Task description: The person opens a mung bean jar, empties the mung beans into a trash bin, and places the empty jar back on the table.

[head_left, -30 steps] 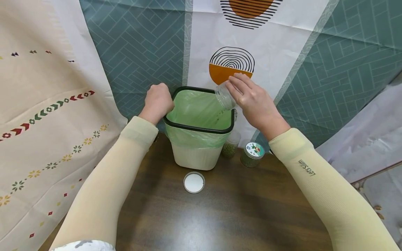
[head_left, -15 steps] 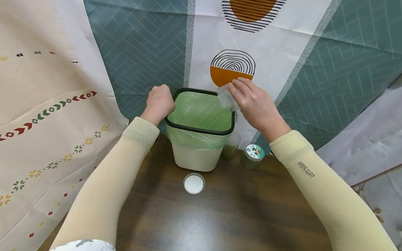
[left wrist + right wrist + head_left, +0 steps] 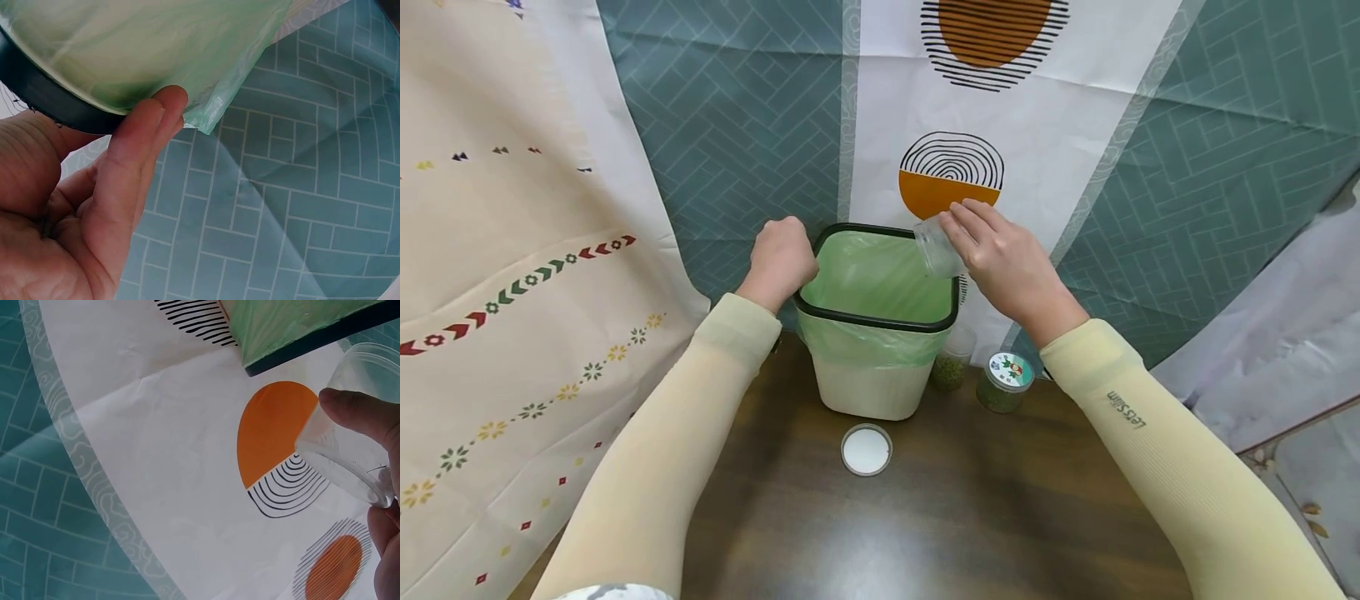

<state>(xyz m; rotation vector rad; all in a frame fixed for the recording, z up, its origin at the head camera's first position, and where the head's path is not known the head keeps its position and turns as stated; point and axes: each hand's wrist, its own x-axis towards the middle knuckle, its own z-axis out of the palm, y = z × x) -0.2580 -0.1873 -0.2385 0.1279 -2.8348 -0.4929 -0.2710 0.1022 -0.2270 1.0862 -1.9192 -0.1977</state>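
My left hand [image 3: 781,260] grips the black rim [image 3: 880,322] of a cream trash bin at its left side. In the left wrist view, the fingers [image 3: 134,134] press the green bag liner [image 3: 187,44] against that rim. Over the bin's right edge, my right hand [image 3: 1006,262] holds a clear plastic jar [image 3: 936,248] tipped with its mouth toward the inside. The right wrist view shows the thumb [image 3: 356,412] across the jar's wall, and the jar looks nearly bare apart from a few dark specks.
On the brown table [image 3: 970,517], a round white lid [image 3: 866,450] lies in front of the bin. To its right stand a jar of green grains [image 3: 951,367] and a lidded jar [image 3: 1004,383] with a colourful label. Patterned cloth [image 3: 752,125] hangs behind.
Dark grains were falling from the tipped jar into the bin a second ago; none show falling now. Both hands keep their holds, and the whole scene sits slightly lower in view.
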